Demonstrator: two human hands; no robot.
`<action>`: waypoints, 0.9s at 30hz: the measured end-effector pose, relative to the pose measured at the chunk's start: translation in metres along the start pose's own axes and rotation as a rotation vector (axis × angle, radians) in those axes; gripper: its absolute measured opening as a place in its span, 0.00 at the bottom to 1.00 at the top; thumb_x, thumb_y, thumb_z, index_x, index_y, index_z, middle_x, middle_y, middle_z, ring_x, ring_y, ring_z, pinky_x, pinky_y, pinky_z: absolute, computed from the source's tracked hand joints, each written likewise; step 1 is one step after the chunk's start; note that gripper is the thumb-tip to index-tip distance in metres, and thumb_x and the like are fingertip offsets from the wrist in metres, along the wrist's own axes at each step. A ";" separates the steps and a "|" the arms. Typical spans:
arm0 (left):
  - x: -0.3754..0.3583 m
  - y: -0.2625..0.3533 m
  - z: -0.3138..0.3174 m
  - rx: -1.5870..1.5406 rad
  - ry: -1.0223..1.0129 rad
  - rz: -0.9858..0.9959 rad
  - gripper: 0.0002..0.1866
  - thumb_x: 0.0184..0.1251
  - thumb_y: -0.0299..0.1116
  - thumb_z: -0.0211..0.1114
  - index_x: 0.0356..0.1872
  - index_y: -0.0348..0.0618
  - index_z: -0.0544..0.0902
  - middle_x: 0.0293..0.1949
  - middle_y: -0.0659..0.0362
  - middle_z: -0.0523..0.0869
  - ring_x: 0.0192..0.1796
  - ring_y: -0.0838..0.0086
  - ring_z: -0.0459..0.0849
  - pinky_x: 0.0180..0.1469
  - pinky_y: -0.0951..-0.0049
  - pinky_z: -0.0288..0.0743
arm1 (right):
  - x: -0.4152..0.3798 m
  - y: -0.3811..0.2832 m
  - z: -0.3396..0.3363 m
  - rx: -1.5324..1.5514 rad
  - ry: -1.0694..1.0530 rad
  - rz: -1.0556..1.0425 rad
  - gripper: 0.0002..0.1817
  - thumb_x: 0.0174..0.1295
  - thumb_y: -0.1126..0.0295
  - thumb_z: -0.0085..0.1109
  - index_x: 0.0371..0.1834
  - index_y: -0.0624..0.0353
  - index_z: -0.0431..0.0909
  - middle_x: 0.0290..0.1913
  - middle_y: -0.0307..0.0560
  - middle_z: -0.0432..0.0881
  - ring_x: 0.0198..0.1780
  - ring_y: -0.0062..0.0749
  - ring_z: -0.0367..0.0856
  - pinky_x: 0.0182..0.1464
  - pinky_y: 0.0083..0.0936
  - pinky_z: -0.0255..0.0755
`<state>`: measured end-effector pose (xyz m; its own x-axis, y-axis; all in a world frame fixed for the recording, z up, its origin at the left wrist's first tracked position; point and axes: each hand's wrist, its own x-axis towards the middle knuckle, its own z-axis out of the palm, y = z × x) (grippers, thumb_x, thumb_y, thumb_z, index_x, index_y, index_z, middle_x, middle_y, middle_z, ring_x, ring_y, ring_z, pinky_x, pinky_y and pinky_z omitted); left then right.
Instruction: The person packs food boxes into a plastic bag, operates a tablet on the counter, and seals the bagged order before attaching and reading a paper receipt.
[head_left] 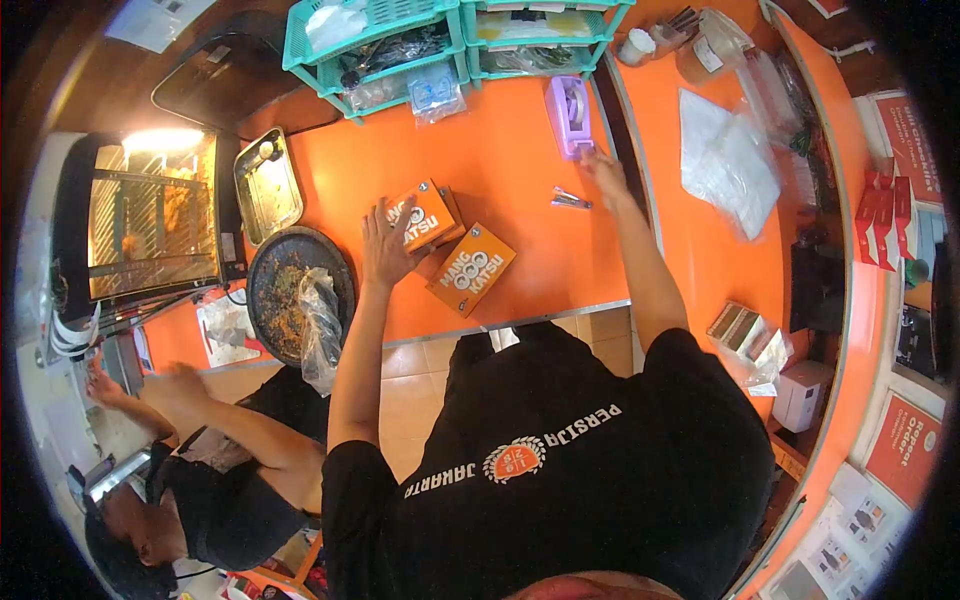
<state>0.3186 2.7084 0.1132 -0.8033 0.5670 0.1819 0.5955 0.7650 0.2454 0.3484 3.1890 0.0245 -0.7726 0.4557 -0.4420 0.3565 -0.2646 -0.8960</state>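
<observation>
Standing wearer: black shirt (pixel 560 450) with lettering, at the near edge of the orange tabletop (pixel 520 140).
Near box (pixel 472 270): orange, lettered "MANG KATSU", set at an angle on the tabletop, right of the left hand.
Left hand (pixel 390 240): open, fingers spread over the left side of the upper box (pixel 425 222); another box shows partly beneath it.
Round tray (pixel 285 285): dark, crumb-strewn, left of the boxes; a plastic bag (pixel 320 330) hangs over its right side.
Co-worker (pixel 220 470): at far left, black top, one arm extended, apart from the boxes.
Small metallic item (pixel 571 198): lying between the near box and the right arm; type not legible.
Right hand (pixel 604 172): fingers at the near end of the purple tape dispenser (pixel 569 118); whether they grip cannot be told.
Metal tray (pixel 268 188): beyond the round tray, beside the lit cabinet (pixel 155 215).
Green racks (pixel 380 50): at the far edge, holding bagged items.
</observation>
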 end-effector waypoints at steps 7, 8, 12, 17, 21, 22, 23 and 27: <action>0.000 -0.009 -0.006 0.025 -0.059 0.067 0.61 0.43 0.54 0.87 0.83 0.64 0.63 0.67 0.40 0.72 0.66 0.43 0.73 0.67 0.44 0.68 | -0.011 0.005 0.009 -0.440 0.223 -0.339 0.18 0.69 0.59 0.69 0.24 0.59 0.86 0.70 0.53 0.82 0.65 0.37 0.85 0.63 0.32 0.74; 0.002 -0.009 -0.007 0.048 -0.049 0.080 0.61 0.44 0.56 0.86 0.83 0.61 0.63 0.67 0.40 0.73 0.65 0.42 0.74 0.67 0.43 0.69 | 0.002 0.015 0.005 -0.498 0.241 -0.453 0.19 0.69 0.57 0.69 0.25 0.60 0.87 0.66 0.55 0.84 0.61 0.41 0.87 0.60 0.34 0.76; 0.004 -0.005 -0.005 0.020 -0.058 0.028 0.60 0.43 0.54 0.87 0.82 0.61 0.66 0.65 0.41 0.74 0.65 0.42 0.74 0.67 0.45 0.69 | -0.012 -0.013 0.009 -1.060 0.304 -0.251 0.22 0.68 0.50 0.65 0.29 0.59 0.90 0.50 0.58 0.90 0.50 0.51 0.90 0.49 0.43 0.81; 0.032 0.035 -0.014 -0.012 0.105 -0.011 0.56 0.43 0.62 0.84 0.78 0.58 0.73 0.61 0.40 0.76 0.64 0.45 0.74 0.64 0.45 0.67 | -0.016 0.003 -0.002 -1.033 -0.040 -0.155 0.29 0.64 0.40 0.67 0.29 0.59 0.88 0.28 0.49 0.87 0.28 0.36 0.85 0.37 0.37 0.82; 0.078 0.086 0.019 -0.042 0.109 -0.093 0.56 0.44 0.57 0.84 0.79 0.60 0.70 0.64 0.41 0.73 0.65 0.46 0.72 0.63 0.45 0.64 | -0.067 -0.006 0.044 -0.402 -0.274 -0.083 0.29 0.67 0.39 0.67 0.26 0.57 0.86 0.25 0.35 0.80 0.32 0.18 0.79 0.35 0.27 0.73; 0.089 0.101 0.029 -0.050 0.112 -0.072 0.56 0.44 0.57 0.84 0.79 0.60 0.70 0.64 0.41 0.73 0.65 0.46 0.72 0.63 0.45 0.64 | -0.077 -0.013 0.051 -0.427 -0.295 -0.108 0.28 0.69 0.40 0.67 0.27 0.57 0.87 0.25 0.33 0.79 0.34 0.16 0.78 0.35 0.25 0.70; 0.100 0.114 0.042 -0.009 0.105 -0.084 0.56 0.45 0.56 0.84 0.80 0.61 0.68 0.64 0.40 0.73 0.65 0.46 0.71 0.63 0.45 0.63 | -0.089 -0.023 0.059 -0.388 -0.280 -0.066 0.28 0.69 0.41 0.67 0.29 0.57 0.86 0.26 0.33 0.79 0.31 0.16 0.75 0.33 0.22 0.67; 0.129 0.142 0.097 -0.019 0.094 -0.081 0.56 0.48 0.53 0.82 0.81 0.65 0.64 0.65 0.40 0.72 0.65 0.46 0.72 0.62 0.41 0.63 | -0.105 -0.030 0.062 -0.289 -0.208 -0.007 0.27 0.69 0.41 0.67 0.31 0.57 0.86 0.27 0.33 0.78 0.28 0.15 0.70 0.30 0.19 0.63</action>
<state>0.3000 2.9200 0.0792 -0.8456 0.4721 0.2491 0.5296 0.8004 0.2809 0.3861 3.0968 0.1001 -0.8552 0.2662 -0.4448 0.4621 0.0027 -0.8868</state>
